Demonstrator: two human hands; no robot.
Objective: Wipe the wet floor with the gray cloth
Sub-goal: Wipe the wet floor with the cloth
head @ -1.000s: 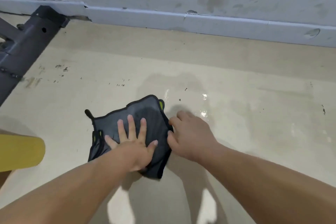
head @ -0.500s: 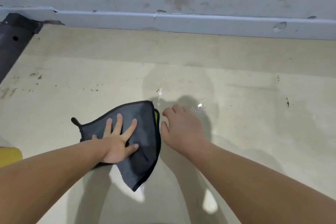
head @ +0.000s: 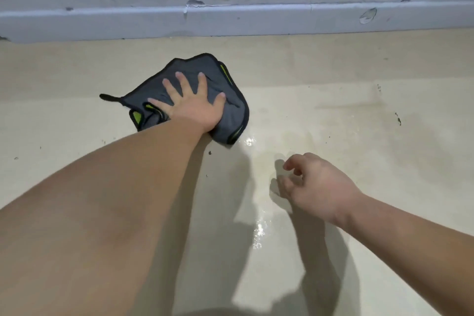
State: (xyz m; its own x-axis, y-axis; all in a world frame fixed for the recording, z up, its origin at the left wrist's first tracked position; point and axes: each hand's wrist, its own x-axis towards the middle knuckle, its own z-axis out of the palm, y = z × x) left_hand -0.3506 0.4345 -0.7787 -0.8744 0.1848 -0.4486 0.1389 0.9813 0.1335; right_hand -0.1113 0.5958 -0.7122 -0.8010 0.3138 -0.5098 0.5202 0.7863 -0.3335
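Note:
The gray cloth point(head: 213, 77), edged in black with lime-green patches, lies crumpled on the beige floor point(head: 359, 123) not far from the wall. My left hand point(head: 192, 102) presses flat on it with the fingers spread. Shiny wet patches point(head: 257, 231) glint on the floor just below and to the right of the cloth. My right hand point(head: 315, 187) hovers just over the wet floor to the right, its fingers loosely curled and holding nothing.
A pale gray wall with a baseboard point(head: 230, 20) runs across the top of the view. Small dark specks point(head: 398, 119) dot the floor at the right. My forearms' shadows fall across the lower floor.
My left hand has pushed the cloth forward, toward the wall. My right hand has moved away from the cloth to the right. The dark frame and yellow object at left are out of view.

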